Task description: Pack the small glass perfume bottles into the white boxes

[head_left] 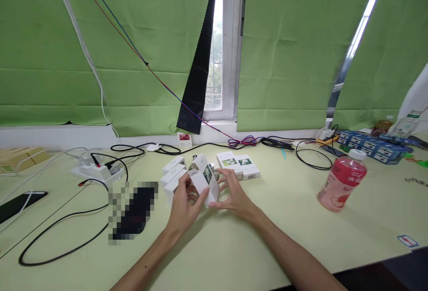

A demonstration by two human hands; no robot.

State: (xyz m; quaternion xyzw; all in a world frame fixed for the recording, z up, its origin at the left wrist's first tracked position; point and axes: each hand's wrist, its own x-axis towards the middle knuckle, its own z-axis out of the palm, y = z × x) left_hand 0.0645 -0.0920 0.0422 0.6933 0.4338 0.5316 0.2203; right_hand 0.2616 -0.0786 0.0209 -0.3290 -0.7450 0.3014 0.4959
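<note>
A small white carton (200, 184) with a flower picture on its side is tilted up in front of me. My left hand (187, 206) has its fingers and thumb closed around the left side of this carton. On the other side, my right hand (234, 195) grips it with curled fingers, the thumb near its lower edge. Several similar white cartons (174, 172) stand in a row just beyond my left hand. Past my right hand lie more white cartons (249, 172) with flower pictures. Small shiny metallic objects behind the held carton are partly hidden.
A bottle of pink drink (343, 181) stands to the right. At left are a power strip (96, 172), looping black cable (63, 215) and a pixelated dark object (135, 210). Blue packs (371, 146) sit back right. A small box (184, 139) stands by the window.
</note>
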